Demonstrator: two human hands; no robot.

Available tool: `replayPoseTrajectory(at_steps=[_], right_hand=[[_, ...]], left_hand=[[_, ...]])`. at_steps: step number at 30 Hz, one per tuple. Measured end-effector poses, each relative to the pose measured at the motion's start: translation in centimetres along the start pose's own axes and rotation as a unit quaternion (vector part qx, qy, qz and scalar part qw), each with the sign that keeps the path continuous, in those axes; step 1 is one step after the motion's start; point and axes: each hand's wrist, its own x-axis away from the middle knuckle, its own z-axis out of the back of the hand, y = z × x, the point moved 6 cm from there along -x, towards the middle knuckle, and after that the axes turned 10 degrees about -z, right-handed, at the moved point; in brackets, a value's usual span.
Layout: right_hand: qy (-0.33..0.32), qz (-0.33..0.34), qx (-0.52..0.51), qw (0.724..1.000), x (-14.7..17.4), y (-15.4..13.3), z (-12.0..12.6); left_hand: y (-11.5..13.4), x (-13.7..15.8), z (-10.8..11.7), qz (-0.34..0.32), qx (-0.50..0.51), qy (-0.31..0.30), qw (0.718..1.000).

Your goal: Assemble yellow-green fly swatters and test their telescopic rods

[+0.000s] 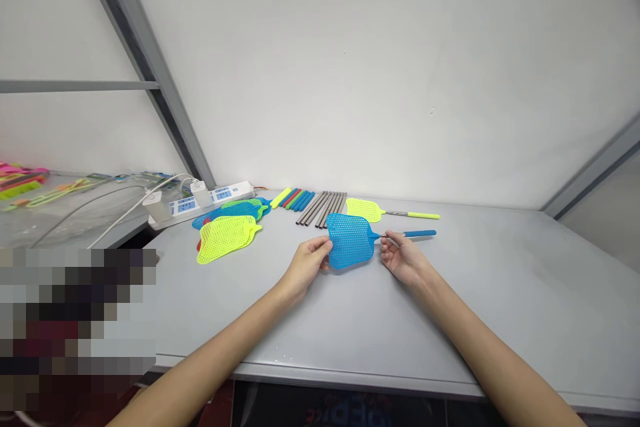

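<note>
A blue fly swatter (351, 241) is held between my two hands above the grey table. My left hand (311, 261) pinches the left edge of its perforated head. The fingers of my right hand (401, 258) are closed round the metal rod near the neck; the blue grip sticks out beyond them to the right. Behind it lies a yellow fly swatter (363, 209) with a metal rod and yellow grip. Several metal tubes (325, 209) lie side by side near the wall, next to coloured grips (299, 199) in yellow, red, green and blue.
Loose yellow swatter heads (226, 238) and blue swatter heads (235, 212) are piled at the left. A white power strip (230, 193) with plugged-in chargers and cables stands behind them. A white wall (380, 80) borders the grey table (500, 293). A blurred-out area covers the lower left.
</note>
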Motion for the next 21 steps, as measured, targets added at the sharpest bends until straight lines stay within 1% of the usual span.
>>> replayPoseTrajectory(at_steps=[12, 21], right_hand=[[0.008, 0.008, 0.004, 1.000, -0.1, -0.3, 0.2], [0.054, 0.063, 0.012, 0.996, -0.6, -2.9, 1.3]], left_hand=[[0.0, 0.0, 0.1, 0.003, -0.011, 0.011, 1.000], [-0.8, 0.0, 0.6, 0.047, -0.004, 0.051, 0.998]])
